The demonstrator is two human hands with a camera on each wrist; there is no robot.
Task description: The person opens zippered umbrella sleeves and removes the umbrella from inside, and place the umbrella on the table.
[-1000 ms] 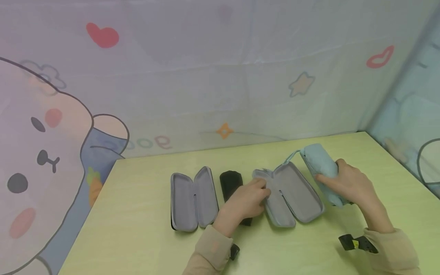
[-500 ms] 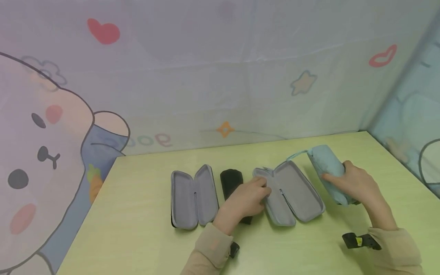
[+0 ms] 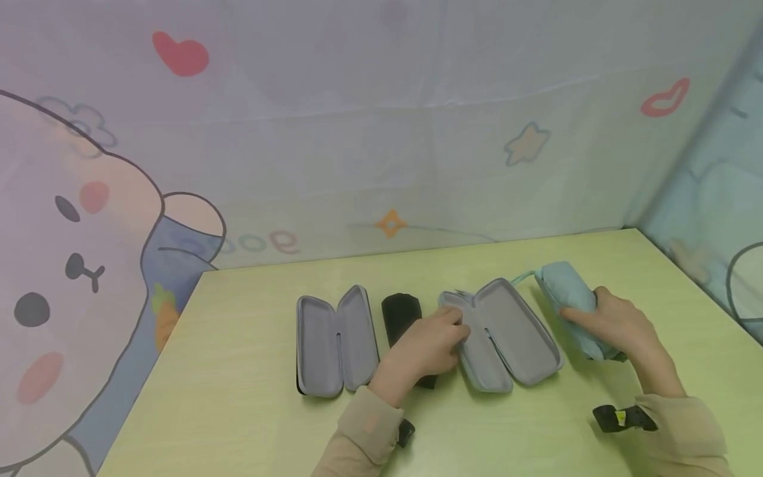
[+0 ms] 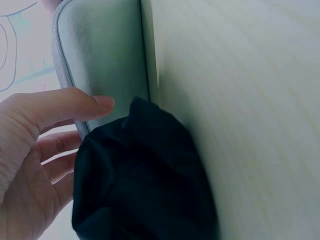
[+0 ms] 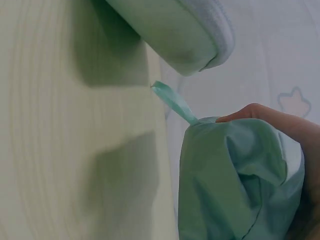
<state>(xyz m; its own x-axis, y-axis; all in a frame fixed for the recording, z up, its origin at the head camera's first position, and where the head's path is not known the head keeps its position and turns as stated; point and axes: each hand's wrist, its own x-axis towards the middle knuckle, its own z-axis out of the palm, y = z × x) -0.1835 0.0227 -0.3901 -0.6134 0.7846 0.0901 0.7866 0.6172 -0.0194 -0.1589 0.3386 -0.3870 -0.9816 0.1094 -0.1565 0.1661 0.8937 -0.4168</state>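
Observation:
In the head view, my left hand (image 3: pixel 430 341) pinches the left edge of an open light blue zip case (image 3: pixel 518 334) with a grey lining. In the left wrist view its thumb lies on the case's outer wall (image 4: pixel 107 55), other fingers behind the rim. My right hand (image 3: pixel 620 321) grips a compact light blue folded umbrella (image 3: pixel 569 288), thumb along its near side. The umbrella's strap (image 5: pixel 172 102) hangs from its far end in the right wrist view, with a shadow on the table beside it. A black folded umbrella (image 3: pixel 402 318) lies under my left wrist, partly hidden.
A second open case (image 3: pixel 322 348), black outside and grey-lined, lies to the left on the pale yellow-green table (image 3: pixel 238 371). A printed cloth backdrop (image 3: pixel 334 132) rises behind the table's far edge; another cloth hangs at the right.
The right hand has carried the light blue umbrella rightward and slightly nearer to me, away from the light blue case. The left hand keeps its hold on the case.

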